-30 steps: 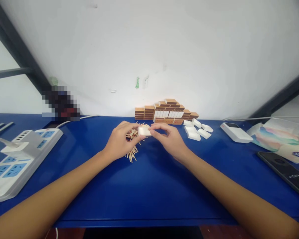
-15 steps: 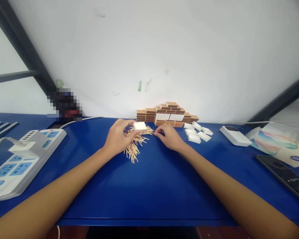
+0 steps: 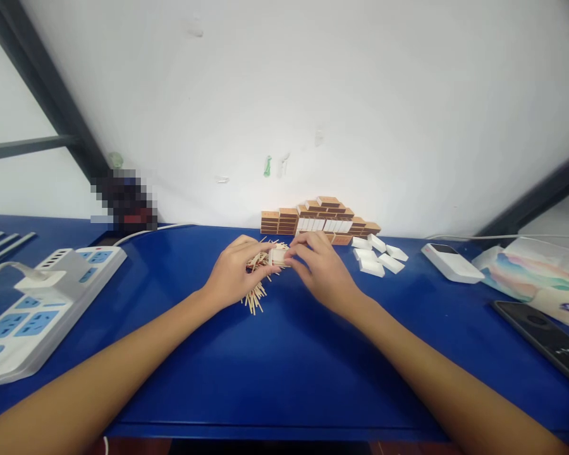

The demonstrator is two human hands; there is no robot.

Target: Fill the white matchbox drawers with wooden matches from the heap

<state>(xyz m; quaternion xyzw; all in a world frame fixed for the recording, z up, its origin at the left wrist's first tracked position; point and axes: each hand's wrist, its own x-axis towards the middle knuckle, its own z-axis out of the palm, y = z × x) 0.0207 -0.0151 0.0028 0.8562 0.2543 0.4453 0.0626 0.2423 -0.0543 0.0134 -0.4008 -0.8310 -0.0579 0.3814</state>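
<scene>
My left hand (image 3: 234, 268) grips a small white matchbox tray (image 3: 279, 255) by its left end, thumb in front and fingers behind. The tray is raised just above the loose pile of matchsticks (image 3: 253, 298), and pale sticks show at it. My right hand (image 3: 320, 265) meets the tray's right end with thumb and fingers pinched; pale matchsticks show at those fingertips, though the exact hold is partly hidden. Both hands cover part of the pile.
Brown matchboxes stand in a stepped stack (image 3: 329, 212) against the wall, with white trays on edge within it. Several loose white trays (image 3: 372, 266) lie right of my right hand. A white device (image 3: 455, 265), phone (image 3: 535, 328), plastic packet (image 3: 521, 272) and power strip (image 3: 42, 316) flank the work area.
My right hand has moved left from the pile's right edge to the tray. The tray has shifted slightly right and down in my left hand and is turned differently.
</scene>
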